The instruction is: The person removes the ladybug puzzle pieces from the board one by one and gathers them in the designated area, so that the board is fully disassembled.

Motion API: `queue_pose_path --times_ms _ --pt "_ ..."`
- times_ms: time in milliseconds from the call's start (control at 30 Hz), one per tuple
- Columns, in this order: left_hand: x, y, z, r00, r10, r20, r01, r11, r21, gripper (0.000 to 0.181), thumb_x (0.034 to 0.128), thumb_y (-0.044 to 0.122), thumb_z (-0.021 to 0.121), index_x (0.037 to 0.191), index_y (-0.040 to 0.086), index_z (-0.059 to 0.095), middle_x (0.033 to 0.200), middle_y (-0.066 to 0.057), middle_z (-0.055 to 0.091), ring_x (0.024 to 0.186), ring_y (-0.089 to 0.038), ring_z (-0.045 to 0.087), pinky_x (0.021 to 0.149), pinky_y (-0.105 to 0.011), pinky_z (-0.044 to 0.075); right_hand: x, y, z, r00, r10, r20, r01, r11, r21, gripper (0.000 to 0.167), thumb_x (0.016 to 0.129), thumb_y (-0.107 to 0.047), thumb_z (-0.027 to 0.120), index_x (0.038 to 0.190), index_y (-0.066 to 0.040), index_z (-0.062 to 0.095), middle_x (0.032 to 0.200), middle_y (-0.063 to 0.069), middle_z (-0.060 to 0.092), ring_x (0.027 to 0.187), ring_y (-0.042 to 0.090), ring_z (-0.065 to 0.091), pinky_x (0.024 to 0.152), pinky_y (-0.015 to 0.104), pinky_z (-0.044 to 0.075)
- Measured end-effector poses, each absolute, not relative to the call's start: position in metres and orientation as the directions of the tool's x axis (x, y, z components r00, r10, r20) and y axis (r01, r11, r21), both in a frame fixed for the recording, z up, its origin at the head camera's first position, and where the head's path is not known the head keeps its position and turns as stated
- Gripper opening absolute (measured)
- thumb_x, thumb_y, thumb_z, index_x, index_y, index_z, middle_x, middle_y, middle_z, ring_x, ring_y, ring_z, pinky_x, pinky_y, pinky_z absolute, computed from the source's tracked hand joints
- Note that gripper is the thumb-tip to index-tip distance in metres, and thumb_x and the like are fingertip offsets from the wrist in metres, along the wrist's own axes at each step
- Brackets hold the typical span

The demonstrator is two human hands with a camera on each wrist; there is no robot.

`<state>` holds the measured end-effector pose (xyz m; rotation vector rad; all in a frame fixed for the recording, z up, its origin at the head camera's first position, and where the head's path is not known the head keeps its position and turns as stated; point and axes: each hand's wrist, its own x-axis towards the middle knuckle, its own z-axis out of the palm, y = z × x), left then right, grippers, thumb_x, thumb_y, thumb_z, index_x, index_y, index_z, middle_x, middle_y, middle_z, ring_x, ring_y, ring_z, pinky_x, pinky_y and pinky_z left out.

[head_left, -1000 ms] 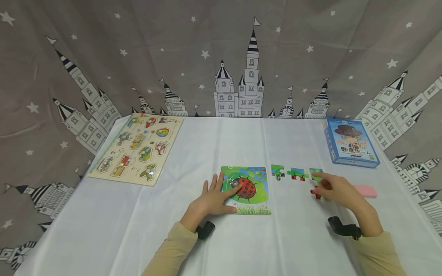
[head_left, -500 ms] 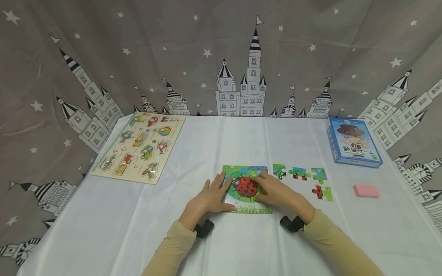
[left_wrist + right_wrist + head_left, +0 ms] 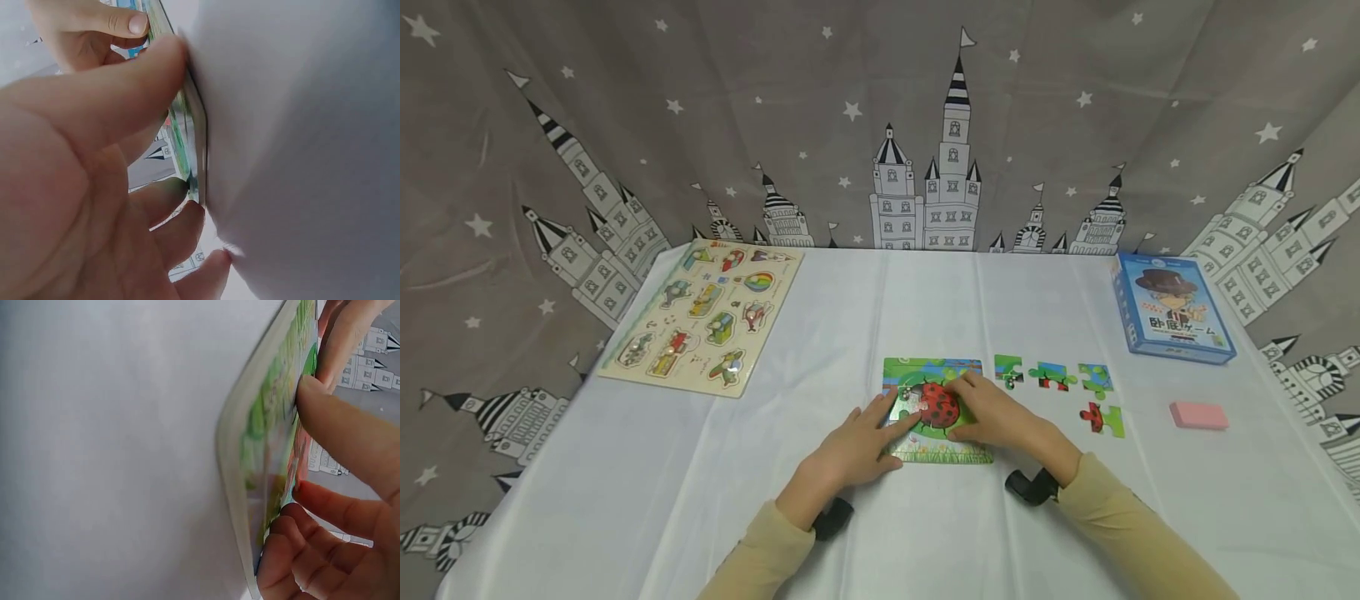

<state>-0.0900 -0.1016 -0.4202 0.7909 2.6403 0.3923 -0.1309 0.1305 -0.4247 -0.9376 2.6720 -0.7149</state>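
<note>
A ladybug jigsaw puzzle [image 3: 951,457] lies in its shallow tray at the middle of the table. My left hand [image 3: 853,450] rests along its left side, fingers spread, the index fingertip reaching the ladybug's head. From the right, my right hand [image 3: 1003,417] touches the puzzle, with thumb and index finger apart beside the ladybug's body. In the right wrist view the thumb [image 3: 312,394] and index fingertip meet the picture's face, and the other fingers bend at the tray's edge. Whether a piece is loose beneath that hand is hidden. Several loose jigsaw pieces [image 3: 1051,376] lie right of the tray.
A pink eraser-like block [image 3: 1199,415] lies to the right of the loose pieces. A blue card-game box [image 3: 1176,308] stands at the back right. A wooden peg puzzle board [image 3: 703,321] lies at the back left. A grey castle-print curtain [image 3: 760,100] hangs behind the white table.
My right hand has left the loose piece at the lower right and come over to the puzzle. My left hand has shifted slightly down and left, its index finger moving across the ladybug's head.
</note>
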Motion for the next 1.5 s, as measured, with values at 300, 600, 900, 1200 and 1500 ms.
queue_pose_path --times_ms 300,600,900,1200,1500 --pt "-0.091 -0.103 -0.425 -0.784 0.578 -0.227 0.484 0.798 0.36 0.059 0.0865 0.032 0.06 0.14 0.025 0.036 0.149 -0.016 0.01 0.135 -0.027 0.013 0.104 -0.044 0.021 -0.13 0.125 -0.421 -0.812 -0.582 -0.049 -0.45 0.677 -0.582 0.051 0.073 -0.014 0.077 0.114 0.0 0.05 0.101 0.007 0.054 0.089 0.019 0.052 0.076 0.035 0.045" --pt "-0.088 -0.103 -0.422 -0.767 0.601 -0.224 0.515 0.785 0.345 0.05 0.0878 0.03 0.058 0.136 0.029 0.043 0.148 -0.019 0.009 0.135 -0.03 0.013 0.103 -0.047 0.022 -0.133 0.122 -0.422 -0.837 -0.545 -0.047 -0.421 0.697 -0.581 0.039 0.075 -0.009 0.074 0.107 -0.004 0.053 0.089 0.002 0.057 0.078 0.015 0.054 0.067 0.031 0.045" --pt "-0.087 -0.102 -0.422 -0.763 0.6 -0.242 0.518 0.79 0.327 0.049 0.0897 0.03 0.055 0.137 0.028 0.042 0.148 -0.019 0.008 0.134 -0.033 0.011 0.103 -0.05 0.02 -0.132 0.122 -0.421 -0.839 -0.543 -0.023 -0.44 0.704 -0.558 0.04 0.074 -0.01 0.074 0.108 -0.004 0.053 0.087 0.002 0.057 0.076 0.015 0.054 0.066 0.031 0.045" --pt "-0.087 -0.101 -0.425 -0.759 0.602 -0.247 0.511 0.786 0.347 0.05 0.0914 0.03 0.053 0.139 0.028 0.038 0.15 -0.014 0.006 0.135 -0.033 0.008 0.104 -0.051 0.017 -0.13 0.146 -0.416 -0.86 -0.507 -0.054 -0.366 0.688 -0.627 0.038 0.077 -0.017 0.073 0.11 -0.008 0.055 0.093 0.002 0.059 0.086 0.016 0.056 0.072 0.033 0.046" --pt "-0.087 -0.102 -0.425 -0.765 0.591 -0.256 0.5 0.796 0.342 0.05 0.0924 0.031 0.05 0.14 0.029 0.036 0.149 -0.012 0.012 0.135 -0.031 0.008 0.105 -0.048 0.014 -0.116 0.225 -0.413 -0.896 -0.439 -0.067 -0.301 0.712 -0.635 0.04 0.076 -0.017 0.073 0.111 -0.007 0.057 0.086 0.001 0.055 0.078 0.017 0.051 0.069 0.033 0.045"
